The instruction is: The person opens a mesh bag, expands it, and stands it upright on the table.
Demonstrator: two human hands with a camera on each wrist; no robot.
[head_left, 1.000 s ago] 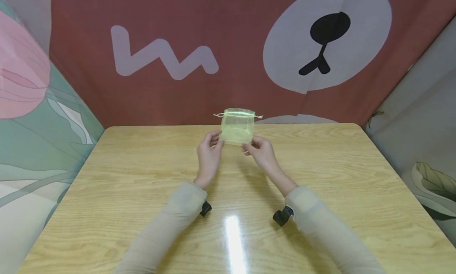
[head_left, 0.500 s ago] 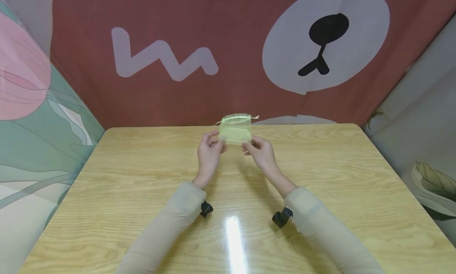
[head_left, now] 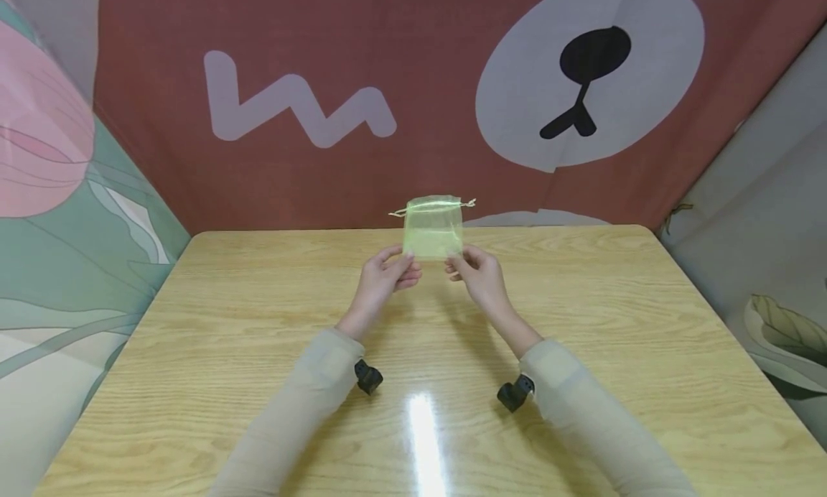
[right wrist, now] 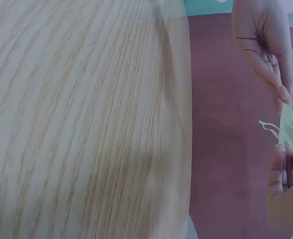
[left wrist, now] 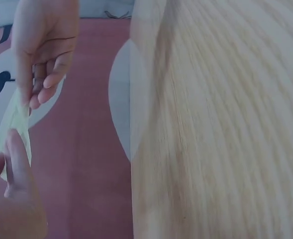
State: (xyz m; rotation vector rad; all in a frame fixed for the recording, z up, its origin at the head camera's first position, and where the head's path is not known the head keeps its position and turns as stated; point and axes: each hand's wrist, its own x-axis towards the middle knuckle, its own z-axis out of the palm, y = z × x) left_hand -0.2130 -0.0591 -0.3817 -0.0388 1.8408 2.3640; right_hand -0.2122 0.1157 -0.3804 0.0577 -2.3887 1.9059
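Note:
A small sheer yellow-green drawstring pouch is held up near the table's far edge, its cord ends sticking out at both top sides. My left hand pinches the lower left corner between thumb and fingers. At the lower right corner my right hand pinches it the same way. In the left wrist view the pouch shows edge-on between both hands. From the right wrist, the pouch appears with a loop of its cord hanging out.
The wood-grain table spreads below both arms, with a bright light reflection near its front. Behind it hangs a reddish-brown cloth printed with a bear's muzzle. Patterned cloths close off the left and right sides.
The pouch first tipped lower and to the left, then came back upright and slightly right. My left hand has shifted a little to the right along with it, its wrist angled outward.

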